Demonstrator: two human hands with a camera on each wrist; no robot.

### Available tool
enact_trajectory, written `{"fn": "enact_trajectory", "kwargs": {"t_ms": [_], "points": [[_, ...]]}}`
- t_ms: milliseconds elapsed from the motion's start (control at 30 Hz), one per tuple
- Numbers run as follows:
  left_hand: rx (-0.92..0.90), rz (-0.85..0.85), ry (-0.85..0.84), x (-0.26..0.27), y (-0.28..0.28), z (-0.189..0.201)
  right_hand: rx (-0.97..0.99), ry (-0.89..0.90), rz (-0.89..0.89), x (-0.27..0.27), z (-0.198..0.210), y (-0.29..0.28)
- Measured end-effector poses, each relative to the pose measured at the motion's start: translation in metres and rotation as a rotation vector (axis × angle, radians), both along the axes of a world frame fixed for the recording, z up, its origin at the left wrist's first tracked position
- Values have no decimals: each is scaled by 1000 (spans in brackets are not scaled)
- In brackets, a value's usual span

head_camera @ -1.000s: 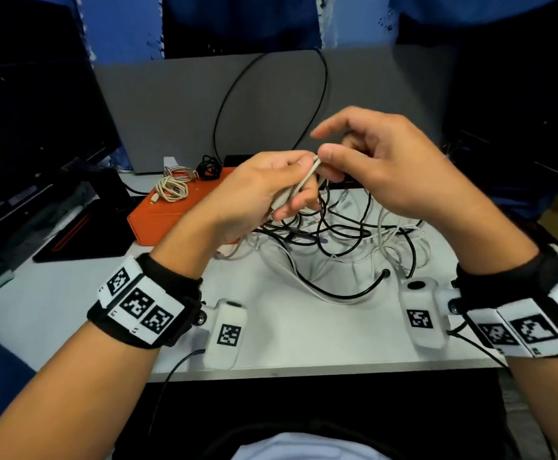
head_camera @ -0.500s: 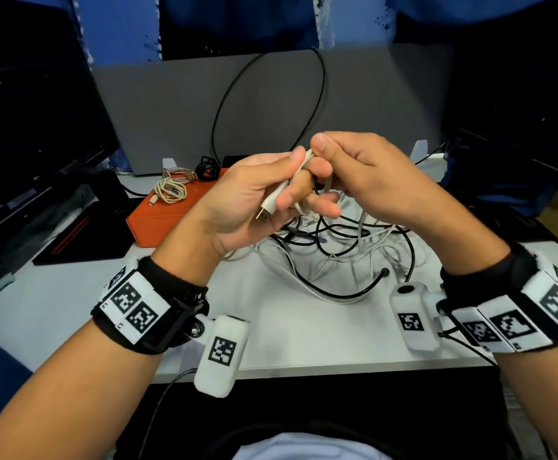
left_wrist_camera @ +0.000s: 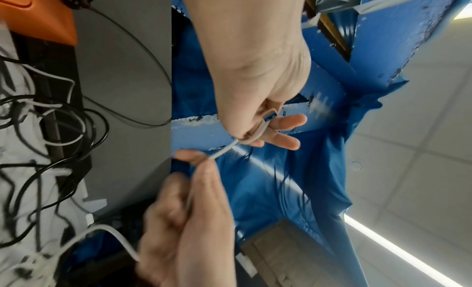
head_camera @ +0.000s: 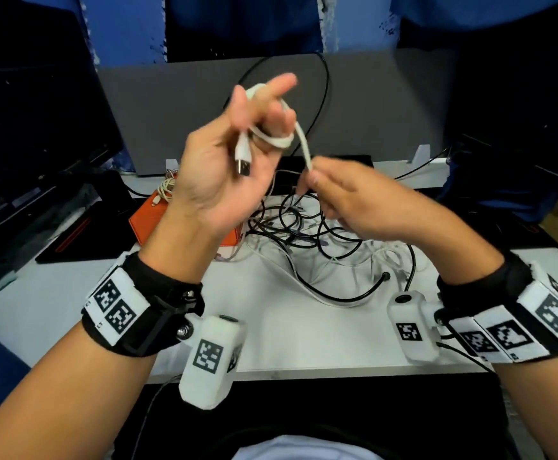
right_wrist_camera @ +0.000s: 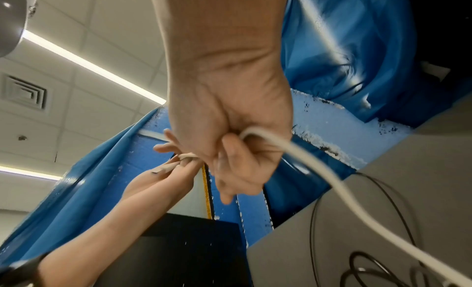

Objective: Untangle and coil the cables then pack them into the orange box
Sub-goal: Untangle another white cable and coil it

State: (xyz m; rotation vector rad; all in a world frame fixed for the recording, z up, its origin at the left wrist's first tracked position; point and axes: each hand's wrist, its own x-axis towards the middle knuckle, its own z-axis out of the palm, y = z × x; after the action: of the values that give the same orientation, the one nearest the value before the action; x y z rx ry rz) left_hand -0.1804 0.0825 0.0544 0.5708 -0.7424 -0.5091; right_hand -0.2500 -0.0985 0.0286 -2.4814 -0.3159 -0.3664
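Note:
My left hand [head_camera: 254, 127] is raised above the table, palm toward me, with a white USB cable [head_camera: 299, 137] looped once around its fingers; the thumb pins the cable and the plug [head_camera: 242, 157] hangs over the palm. My right hand [head_camera: 317, 180] pinches the same white cable [right_wrist_camera: 319, 164] just below the loop; the rest of it trails down to the table. A tangle of black and white cables [head_camera: 317, 240] lies on the white table [head_camera: 55, 293]. The orange box [head_camera: 145, 220] sits behind my left wrist with a coiled beige cable [head_camera: 166, 187] on it.
A grey panel [head_camera: 387, 104] stands at the back of the table with a thin black cable looping up it. Dark monitors [head_camera: 32, 134] stand at the left, and a flat black case [head_camera: 81, 230] lies beside the orange box. The table's front edge runs under my wrists.
My left hand has risen and turned palm toward me, and the white cable is now wound once around its fingers. My right hand has dropped lower and slid down the cable.

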Motion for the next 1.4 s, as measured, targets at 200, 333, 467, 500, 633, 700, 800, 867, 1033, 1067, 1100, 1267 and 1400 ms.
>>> {"fn": "enact_trajectory", "kwargs": {"t_ms": [200,333,467,500,633,700,800,867,1033,1067,1100,1267,1400], "points": [[365,580,-347,2,-11,-15,-241,39,80,-8,-4,18],[846,903,-843,9,-18,-29,-252,-15,110,-16,5,18],[1035,536,-892,14,-6,-26,84,-278,30,-18,19,4],[977,385,-813,11,-2,-25,134,-320,-4,-18,21,1],[680,18,-627,8,3,-22,198,-392,-85,-8,16,-4],[598,13,-603,7,0,-22,208,-384,-86,-2,11,-3],[523,31,-523,5,-5,-24,234,-286,-38,3,4,0],[484,-21,-437,3,-8,-28,266,-243,-13,4,0,3],[524,-156,-316,0,-6,-27,156,-191,-9,4,-2,-3],[543,-162,-324,1,-4,-26,155,-181,4,3,-2,-4],[559,-163,-336,1,-2,-24,162,-174,19,2,-1,-3],[545,-156,-395,-3,4,-19,307,-139,133,-7,7,3],[481,-210,-401,-11,7,-13,478,-67,270,-14,12,8]]}}
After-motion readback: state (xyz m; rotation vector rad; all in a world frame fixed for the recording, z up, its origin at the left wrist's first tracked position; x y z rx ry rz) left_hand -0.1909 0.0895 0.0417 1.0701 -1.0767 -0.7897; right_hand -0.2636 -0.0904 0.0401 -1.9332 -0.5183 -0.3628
